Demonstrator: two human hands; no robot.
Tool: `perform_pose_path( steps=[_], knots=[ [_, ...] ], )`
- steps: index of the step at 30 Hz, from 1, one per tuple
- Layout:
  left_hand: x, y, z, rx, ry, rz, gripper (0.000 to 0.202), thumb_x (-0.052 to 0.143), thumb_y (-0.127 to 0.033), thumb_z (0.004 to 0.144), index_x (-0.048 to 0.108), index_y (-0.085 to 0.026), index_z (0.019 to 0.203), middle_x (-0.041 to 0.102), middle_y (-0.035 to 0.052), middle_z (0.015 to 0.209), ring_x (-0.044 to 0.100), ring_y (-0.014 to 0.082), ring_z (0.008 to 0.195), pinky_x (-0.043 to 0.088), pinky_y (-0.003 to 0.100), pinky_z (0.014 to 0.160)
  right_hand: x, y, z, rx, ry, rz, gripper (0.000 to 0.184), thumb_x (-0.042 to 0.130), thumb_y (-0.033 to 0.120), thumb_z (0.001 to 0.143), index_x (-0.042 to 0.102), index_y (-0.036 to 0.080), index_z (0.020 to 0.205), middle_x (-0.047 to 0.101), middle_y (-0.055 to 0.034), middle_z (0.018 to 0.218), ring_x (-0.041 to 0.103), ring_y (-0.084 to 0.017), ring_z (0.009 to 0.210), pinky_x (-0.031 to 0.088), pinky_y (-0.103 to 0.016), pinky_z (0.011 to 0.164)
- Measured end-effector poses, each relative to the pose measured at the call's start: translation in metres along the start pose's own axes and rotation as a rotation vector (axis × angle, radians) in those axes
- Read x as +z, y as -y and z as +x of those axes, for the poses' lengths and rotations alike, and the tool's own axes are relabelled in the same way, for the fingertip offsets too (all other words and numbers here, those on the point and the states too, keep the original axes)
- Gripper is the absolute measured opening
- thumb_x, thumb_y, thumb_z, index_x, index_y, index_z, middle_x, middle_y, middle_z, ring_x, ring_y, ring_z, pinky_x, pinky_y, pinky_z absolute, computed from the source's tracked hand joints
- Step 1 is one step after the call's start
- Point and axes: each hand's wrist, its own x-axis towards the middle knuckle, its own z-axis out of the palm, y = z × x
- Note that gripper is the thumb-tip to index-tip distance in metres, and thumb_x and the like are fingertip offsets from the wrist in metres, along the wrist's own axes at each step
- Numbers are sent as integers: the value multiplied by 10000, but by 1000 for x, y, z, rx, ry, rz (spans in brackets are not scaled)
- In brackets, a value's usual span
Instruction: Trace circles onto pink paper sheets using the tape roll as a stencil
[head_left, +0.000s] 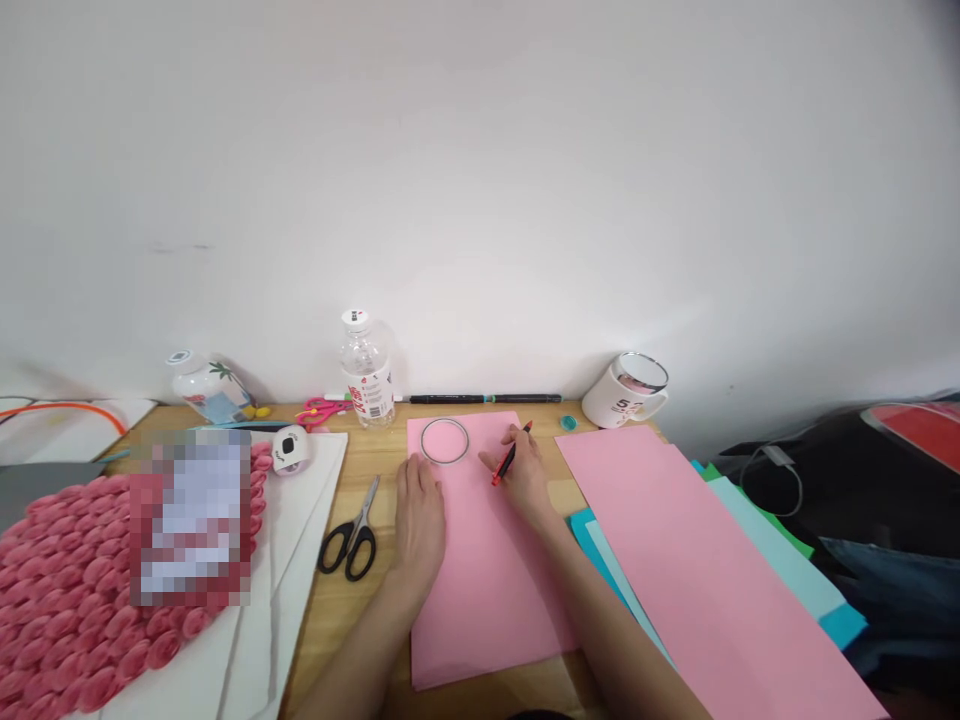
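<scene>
A pink paper sheet (pixel 480 570) lies on the wooden table (pixel 352 610) in front of me. My left hand (pixel 418 512) rests flat on its left edge, fingers stretched out, just below a thin ring (pixel 445 441) lying on the sheet's top corner. My right hand (pixel 523 470) is closed on a red and black pen (pixel 510 456), its tip down on the pink sheet to the right of the ring.
Black scissors (pixel 351 537) lie left of the sheet. Along the wall stand a clear bottle (pixel 366 370), pink scissors (pixel 324 410), a black rod (pixel 484 399) and a tipped white mug (pixel 625 391). A stack of coloured paper (pixel 705 570) lies right; pink rosettes (pixel 75 600) on white boards lie left.
</scene>
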Motion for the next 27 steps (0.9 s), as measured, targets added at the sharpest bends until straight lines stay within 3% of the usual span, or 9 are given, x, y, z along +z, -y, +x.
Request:
perform_pose_path(
  steps=[3,6,9,14,20,27],
  knots=[
    [-2,-1,1,21,29,16,335,321,-108,917,503,-42,1190,533,214,1245,490,300,1217,436,497,1013,5,9,-1,-48,42,-45,260,567,433,837,463,209,918,546,-175,1183,432,-362,1248,390,-549,943],
    [-4,-2,2,18,45,10,348,332,-73,896,507,-28,1193,525,223,1254,486,289,1221,427,489,1019,15,20,0,-125,155,56,247,604,389,811,474,222,938,489,-171,1319,366,-328,1347,411,-514,978],
    [-6,-3,3,13,75,-4,388,354,-39,874,496,-46,1235,520,201,1264,483,270,1220,427,473,1021,27,27,1,-146,197,164,247,615,344,799,481,221,967,514,-164,1297,421,-294,1326,464,-456,955],
    [-5,-2,1,30,90,38,393,397,-64,882,511,-38,1257,500,227,1278,453,305,1240,439,483,1002,35,30,-2,-182,183,190,149,604,268,825,501,216,919,532,-175,1277,476,-279,1278,474,-462,954],
    [-3,-1,-1,28,72,56,416,355,-57,891,533,-77,1266,513,209,1316,450,307,1260,428,510,1017,35,31,-1,-212,179,161,100,580,230,849,508,220,919,580,-166,1244,435,-272,1312,452,-486,984],
    [-1,0,-1,49,65,91,444,333,-55,887,501,-78,1298,527,201,1305,463,290,1260,432,502,1017,42,32,-1,-158,132,72,163,581,278,855,508,209,983,519,-184,1344,450,-291,1286,445,-508,971]
  ],
)
